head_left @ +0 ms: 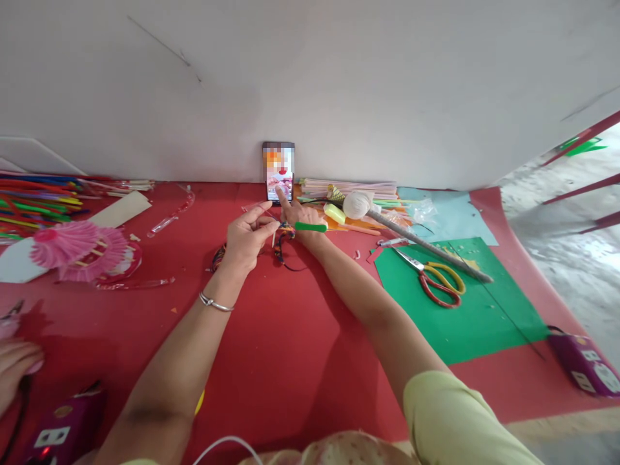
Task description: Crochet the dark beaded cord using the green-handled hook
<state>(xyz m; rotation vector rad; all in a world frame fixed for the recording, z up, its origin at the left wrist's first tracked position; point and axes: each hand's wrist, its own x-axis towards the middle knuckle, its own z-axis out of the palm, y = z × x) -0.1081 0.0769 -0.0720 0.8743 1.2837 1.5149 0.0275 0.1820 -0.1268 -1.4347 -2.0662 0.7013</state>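
My left hand (246, 240) is closed in a pinch, thumb against fingers. From its fingertips a flat green strip (310, 227) with a dark, multicoloured end reaches across in front of my right wrist. A phone (279, 173) leans upright against the wall with its screen lit and partly blurred. My right hand (301, 216) stretches its index finger to the lower part of that screen and holds nothing that I can see. Dark, colourful cords (283, 248) lie on the red table between and below the hands.
Scissors (438, 281) and a stick with a white ball end (357, 205) lie over a green sheet (489, 329) at right. Pink pleated paper (77, 248) and colourful pipe cleaners (33, 203) are left. Another person's hand (17, 368) and purple power boxes (62, 426) are nearby.
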